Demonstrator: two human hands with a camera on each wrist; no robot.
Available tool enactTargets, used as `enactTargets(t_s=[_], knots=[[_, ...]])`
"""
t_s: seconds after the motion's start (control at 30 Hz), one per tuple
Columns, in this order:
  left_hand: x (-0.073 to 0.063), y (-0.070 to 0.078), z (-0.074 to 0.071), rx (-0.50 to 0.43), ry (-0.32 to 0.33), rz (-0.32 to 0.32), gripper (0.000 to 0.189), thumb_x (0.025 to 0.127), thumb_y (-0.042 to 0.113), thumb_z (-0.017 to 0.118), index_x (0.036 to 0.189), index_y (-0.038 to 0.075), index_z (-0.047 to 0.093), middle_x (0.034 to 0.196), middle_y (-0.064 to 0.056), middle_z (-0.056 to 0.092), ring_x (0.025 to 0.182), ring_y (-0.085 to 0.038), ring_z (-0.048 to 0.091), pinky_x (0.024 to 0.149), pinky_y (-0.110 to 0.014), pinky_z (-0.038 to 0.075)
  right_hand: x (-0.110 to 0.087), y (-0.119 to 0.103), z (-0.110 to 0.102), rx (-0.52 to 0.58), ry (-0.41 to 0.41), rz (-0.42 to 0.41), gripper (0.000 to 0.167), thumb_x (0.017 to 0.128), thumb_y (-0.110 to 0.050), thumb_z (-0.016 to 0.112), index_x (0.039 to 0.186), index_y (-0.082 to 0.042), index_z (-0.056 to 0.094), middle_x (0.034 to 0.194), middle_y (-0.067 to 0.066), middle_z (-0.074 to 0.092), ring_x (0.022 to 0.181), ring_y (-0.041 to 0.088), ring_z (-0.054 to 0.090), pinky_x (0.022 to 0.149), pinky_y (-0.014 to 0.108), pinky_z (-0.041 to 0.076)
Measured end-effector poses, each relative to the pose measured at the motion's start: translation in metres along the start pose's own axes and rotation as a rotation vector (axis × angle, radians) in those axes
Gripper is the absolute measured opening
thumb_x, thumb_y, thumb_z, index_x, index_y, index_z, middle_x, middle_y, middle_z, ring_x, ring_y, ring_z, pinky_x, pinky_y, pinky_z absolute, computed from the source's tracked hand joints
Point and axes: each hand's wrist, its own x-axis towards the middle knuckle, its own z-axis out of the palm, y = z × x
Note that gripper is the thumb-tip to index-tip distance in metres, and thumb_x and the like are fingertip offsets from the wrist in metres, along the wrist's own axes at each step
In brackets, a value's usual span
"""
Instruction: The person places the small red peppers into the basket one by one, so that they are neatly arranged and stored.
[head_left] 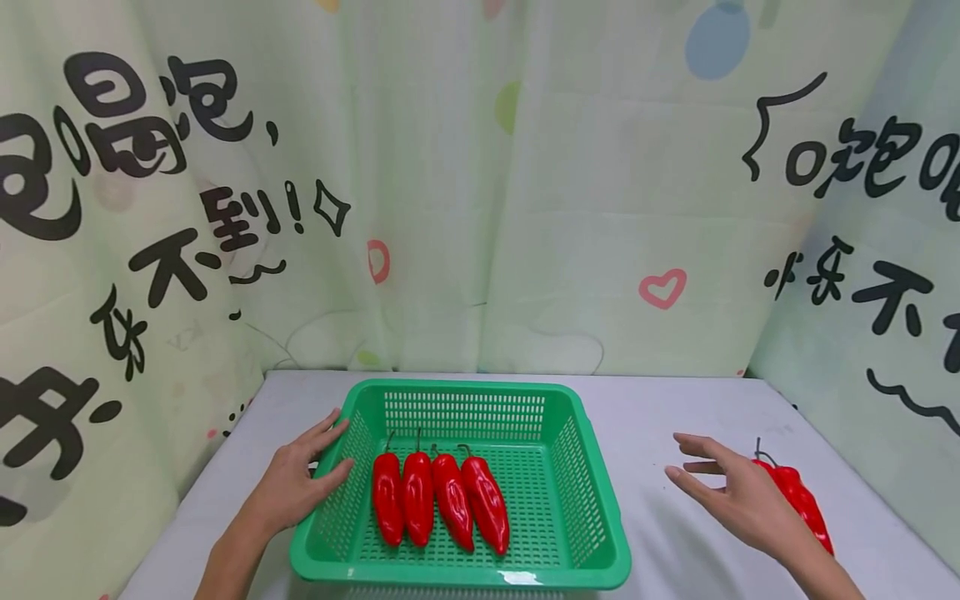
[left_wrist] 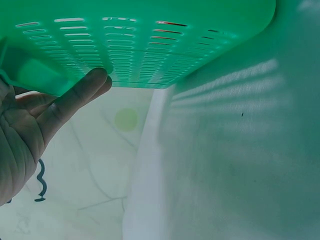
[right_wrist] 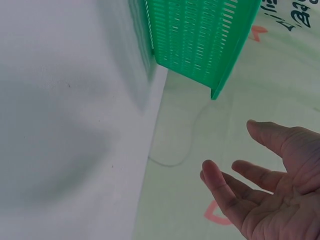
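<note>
A green plastic basket [head_left: 555, 492] with slotted walls stands on the white table, with several glossy red chili peppers [head_left: 453, 504] side by side in its left half. My left hand [head_left: 296, 483] is at the basket's left side, its fingers extended along the rim. In the left wrist view, the left thumb [left_wrist: 75, 102] lies straight across the slotted outer wall [left_wrist: 130, 50]. To the right of the basket, my right hand [head_left: 738, 496] hovers over the table, holding nothing, fingers spread apart from the thumb. More red peppers [head_left: 806, 500] lie beyond it, partly hidden by that hand.
The white table [head_left: 652, 417] ends at the back against a pale green curtain [head_left: 570, 208] with black writing and coloured shapes. The curtain also hangs along the left and right sides. Small dark specks mark the tabletop.
</note>
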Motion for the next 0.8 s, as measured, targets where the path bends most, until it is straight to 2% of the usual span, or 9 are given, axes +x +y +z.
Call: enactTargets(t_s=[0.63,0.8], knots=[[0.001,0.001,0.001,-0.004,0.001,-0.010,0.059,0.092,0.010,0.074,0.143,-0.009,0.053,0.155,-0.029,0.042,0.109,-0.043,0.069,0.077,-0.044,0.063,-0.007,0.023,-0.004,-0.016,0.062,-0.026,0.067,0.097,-0.042,0.070,0.145,0.000,0.051,0.136,0.030,0.060,0.113,0.047,0.066,0.074,0.048,0.062],[0.000,0.000,0.000,-0.005,0.000,-0.005,0.058,0.092,0.010,0.073,0.143,-0.010,0.053,0.155,-0.029,0.042,0.109,-0.043,0.069,0.077,-0.043,0.063,-0.009,0.028,-0.006,-0.044,0.087,-0.018,0.067,0.096,-0.046,0.071,0.144,-0.002,0.053,0.135,0.026,0.063,0.113,0.043,0.066,0.073,0.043,0.059]])
